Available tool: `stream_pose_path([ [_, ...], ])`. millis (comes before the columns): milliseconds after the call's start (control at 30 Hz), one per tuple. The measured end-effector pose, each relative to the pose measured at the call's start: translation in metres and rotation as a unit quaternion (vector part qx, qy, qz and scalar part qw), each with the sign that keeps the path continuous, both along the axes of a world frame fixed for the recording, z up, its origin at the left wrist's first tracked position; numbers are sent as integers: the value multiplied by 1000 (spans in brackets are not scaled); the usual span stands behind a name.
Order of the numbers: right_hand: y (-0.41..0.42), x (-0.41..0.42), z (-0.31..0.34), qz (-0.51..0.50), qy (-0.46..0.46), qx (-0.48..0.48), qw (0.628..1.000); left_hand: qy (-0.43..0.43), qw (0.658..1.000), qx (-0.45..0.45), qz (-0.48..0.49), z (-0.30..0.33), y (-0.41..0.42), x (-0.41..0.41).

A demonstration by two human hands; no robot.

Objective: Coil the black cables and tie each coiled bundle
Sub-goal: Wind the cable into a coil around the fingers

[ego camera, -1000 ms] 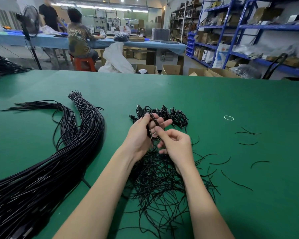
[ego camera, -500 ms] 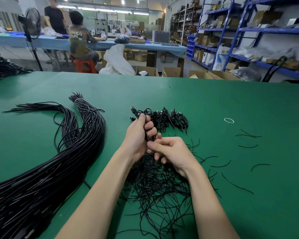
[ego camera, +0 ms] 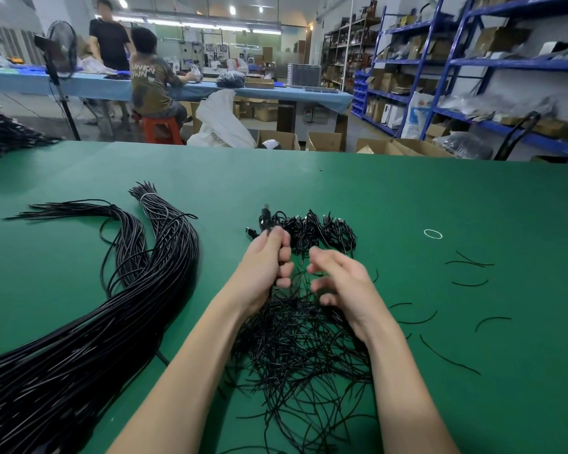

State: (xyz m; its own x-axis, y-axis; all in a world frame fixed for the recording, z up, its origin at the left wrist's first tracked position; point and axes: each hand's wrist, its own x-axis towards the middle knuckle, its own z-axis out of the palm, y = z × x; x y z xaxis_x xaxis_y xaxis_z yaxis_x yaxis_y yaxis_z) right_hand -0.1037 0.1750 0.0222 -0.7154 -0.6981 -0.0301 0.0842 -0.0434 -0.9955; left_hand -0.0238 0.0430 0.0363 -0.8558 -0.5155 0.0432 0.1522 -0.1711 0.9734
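Note:
My left hand grips a coiled black cable, whose plug end sticks up above the fingers. My right hand hovers just right of it with loosely curled, blurred fingers; whether it holds a tie I cannot tell. Beyond both hands lies a pile of tied coiled bundles. Under my wrists spreads a heap of thin black wire ties. A thick sheaf of long uncoiled black cables runs along the left of the green table.
Loose wire ties are scattered on the right of the table, and a small white ring lies further back. Another dark cable pile sits at the far left edge. Two people work at a blue table behind; shelves stand right.
My right hand has pulled away from the left hand and the cable, its fingers now spread apart. The left hand keeps its grip on the coil and has shifted slightly.

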Motion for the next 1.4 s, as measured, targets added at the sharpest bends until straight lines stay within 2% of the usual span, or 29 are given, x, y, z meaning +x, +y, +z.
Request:
stream_pose_path([
  [133,-8,-2,3,-60,40,-62,995,-69,987,-123,-83,-2,11,1],
  [233,-10,-1,2,-93,76,-14,993,-100,967,-205,-115,-5,16,0],
  [333,-8,-5,-2,-87,50,0,995,-132,950,-238,-156,-4,14,2],
  [467,-4,-10,-4,-51,21,-8,998,-172,954,-167,-177,0,16,4],
  [700,-1,-11,-3,-5,23,-22,999,-142,951,18,-275,5,11,5],
  [833,-3,-9,-1,-23,-9,-36,999,-126,944,93,-291,9,8,9],
  [1000,0,-12,-1,-59,-20,-41,997,-112,953,46,-277,10,12,12],
  [1133,0,-13,-3,-81,-1,-23,996,-160,957,-43,-238,13,12,12],
  [1300,-8,-10,-4,-145,-33,-34,988,-155,972,39,-172,13,13,8],
  [1400,-8,-8,-5,-145,-57,-51,986,-132,975,81,-161,10,12,6],
])
